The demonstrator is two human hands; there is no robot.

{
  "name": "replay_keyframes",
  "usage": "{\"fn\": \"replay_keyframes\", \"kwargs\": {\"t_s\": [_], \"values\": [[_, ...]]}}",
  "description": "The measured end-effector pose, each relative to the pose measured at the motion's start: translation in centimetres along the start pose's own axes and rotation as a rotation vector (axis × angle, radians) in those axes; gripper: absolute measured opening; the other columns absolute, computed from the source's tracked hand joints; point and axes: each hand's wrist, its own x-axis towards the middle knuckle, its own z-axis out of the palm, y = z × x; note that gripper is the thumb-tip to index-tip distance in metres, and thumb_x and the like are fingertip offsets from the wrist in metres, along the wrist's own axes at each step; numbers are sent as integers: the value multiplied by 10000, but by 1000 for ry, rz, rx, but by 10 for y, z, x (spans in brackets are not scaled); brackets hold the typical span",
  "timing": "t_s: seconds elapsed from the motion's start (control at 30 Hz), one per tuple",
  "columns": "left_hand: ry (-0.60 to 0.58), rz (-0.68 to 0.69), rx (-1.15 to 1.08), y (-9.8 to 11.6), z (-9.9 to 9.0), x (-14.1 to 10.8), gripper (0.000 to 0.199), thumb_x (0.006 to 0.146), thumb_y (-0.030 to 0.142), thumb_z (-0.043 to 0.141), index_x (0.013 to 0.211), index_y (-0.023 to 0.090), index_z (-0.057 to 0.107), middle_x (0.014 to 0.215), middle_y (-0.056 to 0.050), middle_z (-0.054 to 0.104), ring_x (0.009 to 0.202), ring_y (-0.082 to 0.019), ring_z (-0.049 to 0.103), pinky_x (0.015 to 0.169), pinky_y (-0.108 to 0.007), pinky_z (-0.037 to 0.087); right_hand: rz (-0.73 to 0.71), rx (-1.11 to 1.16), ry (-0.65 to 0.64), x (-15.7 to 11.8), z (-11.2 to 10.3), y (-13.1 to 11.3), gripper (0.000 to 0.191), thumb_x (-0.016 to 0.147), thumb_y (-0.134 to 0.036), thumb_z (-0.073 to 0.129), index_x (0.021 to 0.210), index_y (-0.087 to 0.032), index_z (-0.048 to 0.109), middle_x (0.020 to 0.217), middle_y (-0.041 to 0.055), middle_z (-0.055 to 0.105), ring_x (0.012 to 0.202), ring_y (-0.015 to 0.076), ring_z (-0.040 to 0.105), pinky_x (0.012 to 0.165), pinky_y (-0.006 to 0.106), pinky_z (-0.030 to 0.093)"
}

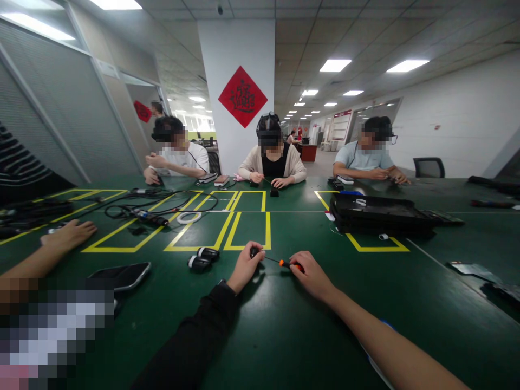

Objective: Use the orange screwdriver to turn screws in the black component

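My left hand (244, 266) is closed around a small black part (254, 252), most of it hidden by the fingers. A screwdriver with an orange and black handle (286, 264) is gripped in my right hand (312, 275). Its thin shaft points left, at the black part; whether the tip touches it I cannot tell. Both hands are low over the green table. To the left of my left hand lie two short black cylinders with white bands, a nearer one (199, 264) and a farther one (208, 253).
Cables (148, 214) and a white ring (189, 218) lie on the table (260, 336) ahead left. A black tray (374, 211) stands ahead right. A phone-like device (122, 276) lies near a co-worker's hand (70, 236) at left. Three people sit across the table.
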Motion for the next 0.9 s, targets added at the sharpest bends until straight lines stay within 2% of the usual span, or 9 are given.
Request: {"fn": "replay_keyframes", "kwargs": {"t_s": [0.37, 0.63, 0.9], "values": [[8, -13, -23, 1, 0, 0, 177, 730, 313, 553, 842, 178, 523, 658, 31, 530, 587, -105, 517, 592, -220, 405, 26, -14, 4, -2, 0, -1, 148, 783, -274, 560, 899, -182, 559, 904, 54, 556, 849, 186, 496, 761, 317, 402], [-4, -3, -24, -1, 0, 0, 173, 743, 318, 542, 847, 182, 516, 652, 36, 526, 600, -107, 523, 611, -224, 405, 1, -50, -7, 0, 1, 2, 190, 866, -259, 424, 865, -181, 598, 891, 56, 569, 883, 182, 487, 792, 321, 381], [-6, -13, -29, -4, -1, 2, 155, 745, 294, 531, 852, 183, 517, 672, 28, 536, 623, -116, 547, 624, -229, 412, 15, -49, 6, -1, 0, 0, 150, 798, -269, 543, 917, -182, 571, 904, 54, 571, 863, 191, 493, 770, 325, 388]]}}
